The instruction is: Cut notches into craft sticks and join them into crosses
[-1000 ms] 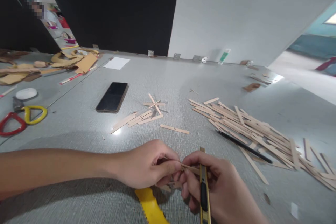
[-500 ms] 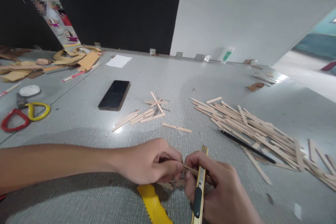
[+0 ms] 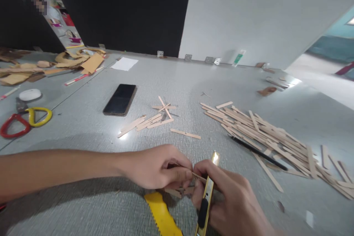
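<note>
My left hand (image 3: 166, 169) is closed, pinching a thin wooden craft stick (image 3: 199, 178) between thumb and fingers. The stick runs across to my right hand (image 3: 229, 191), whose thumb and forefinger close on its other part. A yellow utility knife (image 3: 209, 188) with a black slider is held in that same right hand, tilted, its tip pointing away from me. Beneath my hands lie more craft sticks (image 3: 173, 192), partly hidden. Close by on the table is a yellow tool with a toothed edge (image 3: 163, 214), cut off by the bottom of the view.
A large pile of craft sticks (image 3: 265, 132) with a black pen (image 3: 258, 152) lies to the right. Further off are crossed sticks (image 3: 165, 107), a phone (image 3: 120, 99), scissors (image 3: 27, 120), a white mouse-like object (image 3: 30, 94) and cardboard scraps (image 3: 72, 61). A person is in the far background.
The utility knife has tilted, its lower end swinging a little left with my right hand. Both hands keep their grip on the craft stick. The view has shifted slightly.
</note>
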A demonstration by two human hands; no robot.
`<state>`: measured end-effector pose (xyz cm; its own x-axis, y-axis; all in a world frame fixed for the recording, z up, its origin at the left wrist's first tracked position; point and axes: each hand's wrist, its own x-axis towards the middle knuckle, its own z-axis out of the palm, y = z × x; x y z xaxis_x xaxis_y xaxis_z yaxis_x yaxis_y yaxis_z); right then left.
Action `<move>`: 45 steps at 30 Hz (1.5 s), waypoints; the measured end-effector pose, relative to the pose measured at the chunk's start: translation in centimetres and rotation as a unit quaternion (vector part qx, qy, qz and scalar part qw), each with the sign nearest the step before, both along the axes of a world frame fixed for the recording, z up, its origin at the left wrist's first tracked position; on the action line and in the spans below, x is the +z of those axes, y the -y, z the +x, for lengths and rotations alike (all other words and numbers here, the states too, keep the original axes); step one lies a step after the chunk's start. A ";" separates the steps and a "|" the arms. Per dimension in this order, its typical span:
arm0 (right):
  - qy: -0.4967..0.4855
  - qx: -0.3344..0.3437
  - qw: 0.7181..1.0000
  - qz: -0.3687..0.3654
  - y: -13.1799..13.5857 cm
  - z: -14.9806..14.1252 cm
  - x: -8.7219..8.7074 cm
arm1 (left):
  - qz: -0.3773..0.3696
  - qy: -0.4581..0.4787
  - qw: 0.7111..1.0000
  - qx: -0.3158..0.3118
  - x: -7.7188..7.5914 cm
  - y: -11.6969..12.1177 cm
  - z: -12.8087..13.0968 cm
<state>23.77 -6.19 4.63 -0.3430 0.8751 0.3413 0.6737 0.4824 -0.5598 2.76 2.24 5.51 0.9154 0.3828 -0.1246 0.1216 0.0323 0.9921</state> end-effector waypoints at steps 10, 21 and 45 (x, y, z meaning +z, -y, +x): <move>0.017 0.028 0.999 0.034 0.1 0.0 0.5 | -0.013 0.008 1.000 -0.013 -0.2 -0.1 0.0; -0.046 -0.020 0.987 -0.150 -1.3 0.5 1.4 | 0.013 -0.038 0.998 0.053 0.6 0.1 0.2; -0.048 -0.015 0.998 -0.022 -0.1 -0.3 0.4 | 0.034 -0.010 0.997 0.062 0.3 0.4 0.2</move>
